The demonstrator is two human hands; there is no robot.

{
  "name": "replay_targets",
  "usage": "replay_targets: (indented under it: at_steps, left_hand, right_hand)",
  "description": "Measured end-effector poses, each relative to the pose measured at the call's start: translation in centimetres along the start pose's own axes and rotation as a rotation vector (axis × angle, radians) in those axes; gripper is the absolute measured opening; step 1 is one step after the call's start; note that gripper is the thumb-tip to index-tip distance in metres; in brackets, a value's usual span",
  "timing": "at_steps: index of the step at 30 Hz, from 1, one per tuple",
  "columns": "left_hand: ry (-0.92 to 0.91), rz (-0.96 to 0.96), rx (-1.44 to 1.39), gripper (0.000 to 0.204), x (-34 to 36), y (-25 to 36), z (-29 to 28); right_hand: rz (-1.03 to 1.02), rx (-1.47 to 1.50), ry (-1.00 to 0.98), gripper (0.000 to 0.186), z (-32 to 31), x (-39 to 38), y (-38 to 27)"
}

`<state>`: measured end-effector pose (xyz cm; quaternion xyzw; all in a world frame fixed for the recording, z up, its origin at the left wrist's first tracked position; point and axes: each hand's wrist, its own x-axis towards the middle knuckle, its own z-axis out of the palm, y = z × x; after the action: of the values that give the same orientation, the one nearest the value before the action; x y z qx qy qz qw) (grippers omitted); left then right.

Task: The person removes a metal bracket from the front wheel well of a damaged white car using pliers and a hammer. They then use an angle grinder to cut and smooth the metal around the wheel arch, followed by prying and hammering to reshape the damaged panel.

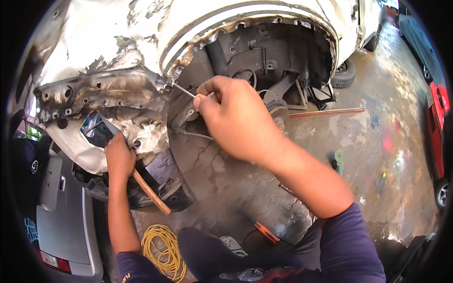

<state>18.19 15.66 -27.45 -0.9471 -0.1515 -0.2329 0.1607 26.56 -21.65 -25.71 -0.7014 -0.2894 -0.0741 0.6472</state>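
Observation:
My right hand [236,115] pinches a thin metal rod [185,90]; its far end meets the lower front corner of the wheel arch [175,70]. The rod's near end is hidden in my fingers. Lower on the left, my left hand [120,158] is closed round a hammer close to its head, and the wooden handle [152,192] sticks out down to the right. The hammer's grey pointed end [108,125] lies over an opening in the white car's bare, scorched panel [89,92]. Peeling paint and bare metal show above.
A coiled yellow cord [163,252] lies by my leg. On the floor are an orange-and-black tool [266,232], a green tool [339,158], a rusty bar [325,112] and a loose tyre [343,74]. A silver vehicle [68,212] stands left, a red one [439,127] right.

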Motion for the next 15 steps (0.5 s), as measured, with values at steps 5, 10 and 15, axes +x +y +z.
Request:
replay_targets:
  at_steps: [5, 10, 15]
  left_hand:
    - [-0.008, 0.034, -0.022, 0.03, 0.4, 0.3, -0.1]
    - [-0.009, 0.041, -0.036, 0.031, 0.8, 0.2, 0.0]
    - [-0.031, 0.028, -0.007, 0.032, 0.5, -0.2, 0.1]
  right_hand:
    - [0.289, 0.549, -0.182, 0.032, -0.9, 0.9, 2.3]
    - [0.217, 0.875, -0.35, 0.035, -1.2, 3.3, 8.2]
    - [0.377, 1.152, -0.34, 0.034, 0.0, 0.9, 5.8]
